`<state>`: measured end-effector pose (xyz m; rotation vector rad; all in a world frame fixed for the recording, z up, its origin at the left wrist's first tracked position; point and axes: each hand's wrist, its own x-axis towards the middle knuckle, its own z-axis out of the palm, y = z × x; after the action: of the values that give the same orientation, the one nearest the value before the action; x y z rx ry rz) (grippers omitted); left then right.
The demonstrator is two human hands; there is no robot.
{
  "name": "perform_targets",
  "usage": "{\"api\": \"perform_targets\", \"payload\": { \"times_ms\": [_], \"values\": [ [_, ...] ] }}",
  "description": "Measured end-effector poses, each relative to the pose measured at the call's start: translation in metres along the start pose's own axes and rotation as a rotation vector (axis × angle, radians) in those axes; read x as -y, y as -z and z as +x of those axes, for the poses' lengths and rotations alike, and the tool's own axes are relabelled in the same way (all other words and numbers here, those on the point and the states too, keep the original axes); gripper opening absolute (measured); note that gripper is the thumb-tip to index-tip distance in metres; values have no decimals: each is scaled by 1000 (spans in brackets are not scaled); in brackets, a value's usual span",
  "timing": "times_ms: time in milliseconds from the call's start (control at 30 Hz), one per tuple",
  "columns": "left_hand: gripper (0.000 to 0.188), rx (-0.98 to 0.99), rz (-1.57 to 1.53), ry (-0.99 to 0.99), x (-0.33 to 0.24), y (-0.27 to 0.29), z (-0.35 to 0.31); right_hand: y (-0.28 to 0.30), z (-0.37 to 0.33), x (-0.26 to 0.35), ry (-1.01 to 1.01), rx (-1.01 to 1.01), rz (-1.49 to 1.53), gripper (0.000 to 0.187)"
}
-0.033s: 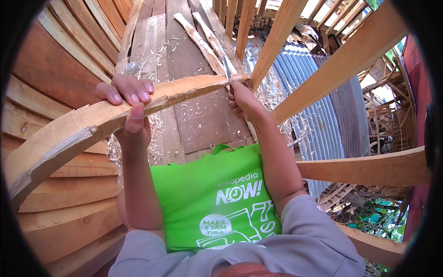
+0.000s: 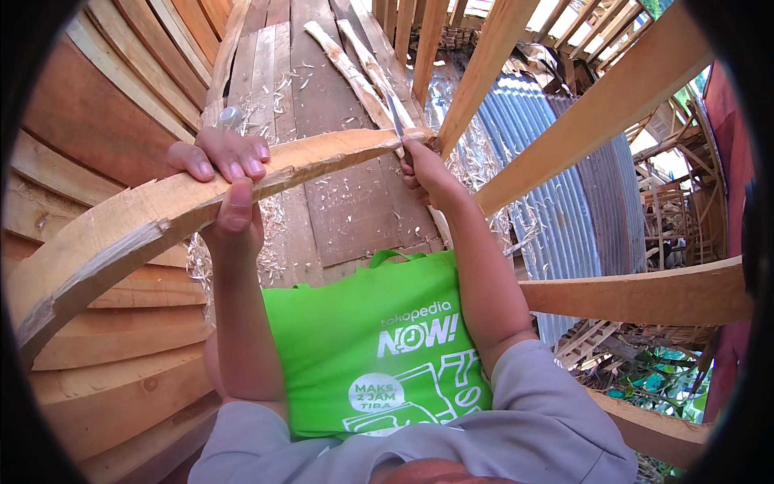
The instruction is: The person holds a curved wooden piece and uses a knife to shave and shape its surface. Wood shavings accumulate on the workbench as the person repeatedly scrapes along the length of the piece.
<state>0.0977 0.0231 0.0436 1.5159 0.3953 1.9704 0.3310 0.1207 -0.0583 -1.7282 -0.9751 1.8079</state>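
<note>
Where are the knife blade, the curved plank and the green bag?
knife blade (image 2: pixel 395 117), head view, middle of the blade.
curved plank (image 2: pixel 145 218), head view, its broad face.
green bag (image 2: pixel 339 339), head view, plain upper cloth.

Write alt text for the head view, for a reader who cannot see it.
The left hand grips a curved wooden plank while the right hand presses a blade against its far end. Below lie a green bag, a shaving-strewn plank floor, and corrugated metal sheet to the right.

green tote bag (image 2: pixel 371 339) — lap, white print
</note>
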Motion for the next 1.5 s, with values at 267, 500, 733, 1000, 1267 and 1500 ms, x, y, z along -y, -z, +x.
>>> {"api": "perform_targets", "payload": {
  "times_ms": [267, 500, 733, 1000, 1267, 1500],
  "values": [
    [39, 0, -50, -18, 2, 0, -1, 15, 9, -7, 0, 121, -6, 51],
    [32, 43, -25, -21, -1, 2, -2, 18, 12, 0, -77, 97, 17, 45],
    [37, -11, -78, -14, 4, -2, -4, 46, 6, 4, 312, -87, -358, 41],
    [37, -13, -90, -26, 5, 2, -5, 47, -7, -4, 251, -238, -382, 47],
    [35, -10, -67, -17, 5, -4, -3, 20, 27, -12, 217, -169, -241, 40],
    [33, -9, -30, 8, -1, -7, -6, 18, -9, 2, 267, -130, -453, 46]
  ]
}}
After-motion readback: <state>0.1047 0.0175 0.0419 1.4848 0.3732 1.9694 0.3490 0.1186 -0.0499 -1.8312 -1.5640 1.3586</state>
